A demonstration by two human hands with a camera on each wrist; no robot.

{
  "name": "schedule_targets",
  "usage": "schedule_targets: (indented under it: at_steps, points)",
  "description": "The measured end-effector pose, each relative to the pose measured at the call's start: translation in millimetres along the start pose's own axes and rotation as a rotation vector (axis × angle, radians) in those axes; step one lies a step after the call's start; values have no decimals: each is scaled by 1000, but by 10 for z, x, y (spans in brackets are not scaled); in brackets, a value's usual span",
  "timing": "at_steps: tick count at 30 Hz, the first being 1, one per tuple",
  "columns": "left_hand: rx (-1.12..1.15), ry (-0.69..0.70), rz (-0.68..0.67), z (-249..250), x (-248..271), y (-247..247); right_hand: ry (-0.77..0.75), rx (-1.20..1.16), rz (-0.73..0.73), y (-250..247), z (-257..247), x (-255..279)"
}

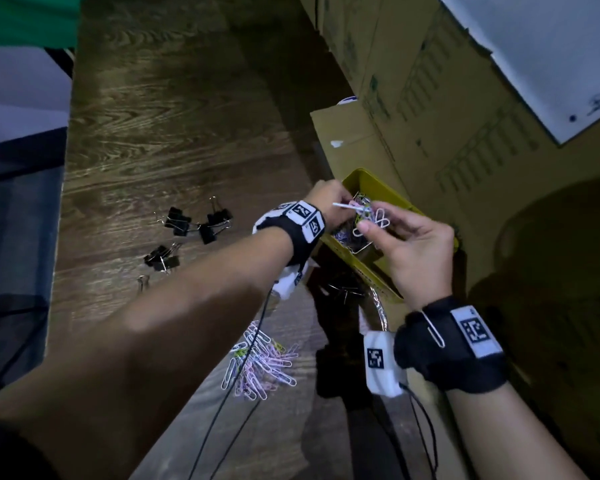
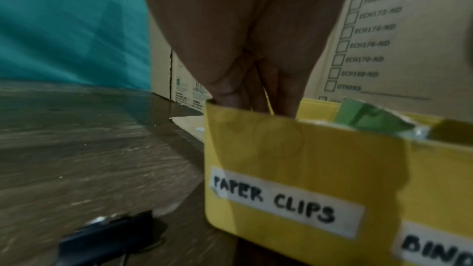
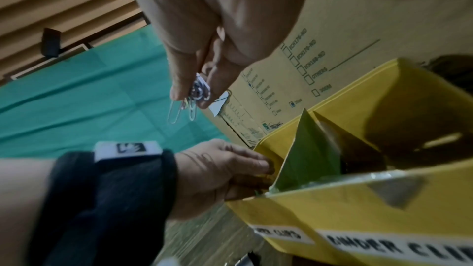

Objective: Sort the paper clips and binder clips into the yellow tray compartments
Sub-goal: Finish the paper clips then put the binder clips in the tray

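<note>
Paper clips [image 1: 369, 221] pinched in right hand [image 1: 414, 251], over yellow tray [image 1: 385, 188]

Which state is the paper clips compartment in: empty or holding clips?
Holding clips: the head view shows paper clips lying inside the yellow tray.

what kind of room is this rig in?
Likely an office storeroom or back room: stacked cardboard cartons with printed checkbox codes, a wood-grain table, and a hand-labelled yellow tray for clips.
</note>
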State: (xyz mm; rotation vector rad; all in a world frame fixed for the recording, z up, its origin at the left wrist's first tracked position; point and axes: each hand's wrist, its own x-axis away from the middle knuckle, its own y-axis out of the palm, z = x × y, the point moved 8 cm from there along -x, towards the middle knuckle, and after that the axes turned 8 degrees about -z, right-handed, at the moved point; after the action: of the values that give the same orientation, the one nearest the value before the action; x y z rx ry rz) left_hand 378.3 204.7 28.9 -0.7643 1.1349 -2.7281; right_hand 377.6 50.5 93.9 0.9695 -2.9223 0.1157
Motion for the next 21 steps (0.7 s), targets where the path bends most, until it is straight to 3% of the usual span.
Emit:
schedule_targets:
  at_steps: [3, 5, 8, 10, 12, 17, 19, 21]
  points:
    - [-24, 84, 22, -42, 80, 14, 77, -6, 38, -34, 131, -280]
    - [108, 108, 171, -134, 228, -137, 153, 54, 35, -11, 272, -473]
    - [281, 72, 436, -427, 528, -362, 235, 322, 40, 34, 489, -720]
    - [263, 48, 479, -620, 721, -342, 272, 483, -1, 117, 604, -838]
    - [138, 59, 348, -786, 849, -83, 312, 581, -92, 252, 647, -894]
    - [-358, 351, -367, -887, 1360, 1224, 299, 799, -249, 479, 548, -865]
    - [-570, 387, -477, -959, 1601, 1518, 269, 855, -249, 491, 529, -808]
    - [-662, 357, -498, -1079, 1797, 1648, 242, 859, -236, 491, 508, -732]
